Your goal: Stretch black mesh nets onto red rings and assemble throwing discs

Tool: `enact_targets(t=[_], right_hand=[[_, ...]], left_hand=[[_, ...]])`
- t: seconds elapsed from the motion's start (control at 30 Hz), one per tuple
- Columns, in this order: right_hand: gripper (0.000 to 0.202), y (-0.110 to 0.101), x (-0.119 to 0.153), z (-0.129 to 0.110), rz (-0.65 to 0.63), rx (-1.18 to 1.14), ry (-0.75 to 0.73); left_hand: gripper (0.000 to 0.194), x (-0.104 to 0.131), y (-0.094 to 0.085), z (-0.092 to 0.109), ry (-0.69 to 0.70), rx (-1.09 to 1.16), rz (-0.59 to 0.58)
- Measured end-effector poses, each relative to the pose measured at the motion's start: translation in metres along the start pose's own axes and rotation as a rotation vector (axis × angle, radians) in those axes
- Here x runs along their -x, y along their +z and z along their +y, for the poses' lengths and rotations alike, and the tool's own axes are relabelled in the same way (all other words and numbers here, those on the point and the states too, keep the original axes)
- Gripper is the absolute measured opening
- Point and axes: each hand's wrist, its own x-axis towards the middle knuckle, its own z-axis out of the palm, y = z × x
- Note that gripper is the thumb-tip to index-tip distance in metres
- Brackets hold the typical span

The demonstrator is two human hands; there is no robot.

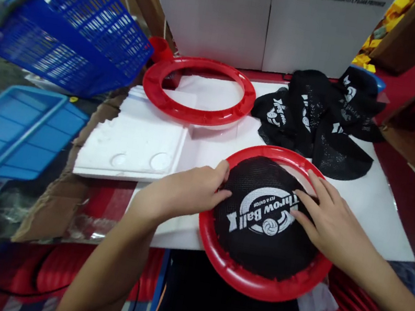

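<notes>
Red ring (249, 284) and black mesh disc (259, 251) held by two hands

Just right of centre in the lower frame, the black mesh disc, printed "Throw Ball", is laid within the red ring; the ring's upper-left rim is gripped by the left hand (202, 189), thumb and fingers clamped there; whether mesh is pinched too cannot be told. Across the upper-right rim and the mesh, the right hand (326, 218) is laid with its fingers spread apart; a gap is left between mesh and ring there. At upper centre, a second red ring (194, 116) is seen overlapping a white foam slab (133, 148); at upper right, black mesh pieces (305, 113) are heaped; at upper left, a blue basket (72, 32) is tilted.
</notes>
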Motion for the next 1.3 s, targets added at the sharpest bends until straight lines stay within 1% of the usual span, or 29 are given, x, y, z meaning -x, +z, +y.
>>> enact_targets(t=[0.03, 0.07, 0.13, 0.17, 0.23, 0.3, 0.37, 0.4, 0.47, 0.53, 0.6, 0.67, 0.73, 0.8, 0.9, 0.97, 1.1, 1.3], right_hand=[[0.030, 0.003, -0.004, 0.006, -0.001, -0.021, 0.000], [0.028, 0.005, -0.010, 0.011, -0.009, -0.049, -0.004], [0.024, 0.007, -0.022, 0.019, -0.032, -0.126, -0.034], [0.024, 0.007, -0.027, 0.022, -0.050, -0.170, -0.064], [0.030, 0.005, -0.035, 0.023, -0.063, -0.225, -0.127], [0.035, 0.004, -0.039, 0.021, -0.046, -0.190, -0.167], [0.036, 0.002, -0.038, 0.016, -0.030, -0.110, -0.184], [0.034, 0.002, -0.036, 0.014, -0.034, -0.081, -0.194], [0.027, 0.000, -0.034, 0.013, -0.058, -0.087, -0.217], [0.016, -0.004, -0.033, 0.017, -0.078, -0.172, -0.213], [0.006, -0.009, -0.036, 0.026, -0.124, -0.306, -0.169], [0.007, -0.014, -0.041, 0.037, -0.179, -0.447, -0.121], [0.010, -0.017, -0.045, 0.045, -0.201, -0.561, -0.079], [0.013, -0.018, -0.048, 0.049, -0.182, -0.622, -0.054], [0.018, -0.014, -0.050, 0.046, -0.122, -0.602, -0.056], [0.020, -0.012, -0.051, 0.042, -0.084, -0.549, -0.088], [0.023, -0.011, -0.055, 0.041, -0.088, -0.460, -0.128], [0.023, -0.012, -0.063, 0.048, -0.123, -0.342, -0.190]], left_hand=[[0.032, 0.000, -0.004, 0.001, 0.015, 0.019, -0.015], [0.033, -0.004, -0.007, 0.002, 0.039, 0.021, 0.006], [0.031, -0.017, -0.007, 0.006, 0.147, -0.022, 0.118], [0.029, -0.025, -0.004, 0.006, 0.232, -0.046, 0.167], [0.029, -0.040, 0.007, 0.005, 0.385, -0.078, 0.212], [0.039, -0.046, 0.019, 0.001, 0.436, -0.080, 0.197], [0.049, -0.044, 0.026, -0.003, 0.422, -0.067, 0.168], [0.049, -0.041, 0.027, -0.004, 0.406, -0.062, 0.150], [0.042, -0.034, 0.024, -0.004, 0.358, -0.029, 0.112], [0.034, -0.029, 0.020, -0.003, 0.322, 0.039, 0.065], [0.027, -0.027, 0.018, -0.003, 0.317, 0.100, 0.034], [0.023, -0.027, 0.018, -0.004, 0.325, 0.146, 0.021], [0.019, -0.029, 0.018, -0.007, 0.308, 0.238, 0.025], [0.016, -0.030, 0.019, -0.012, 0.271, 0.385, 0.042], [0.013, -0.031, 0.017, -0.020, 0.161, 0.599, 0.087], [0.013, -0.032, 0.016, -0.023, 0.095, 0.682, 0.090], [0.015, -0.033, 0.014, -0.024, 0.080, 0.685, 0.101], [0.016, -0.035, 0.020, -0.015, 0.068, 0.555, 0.223]])
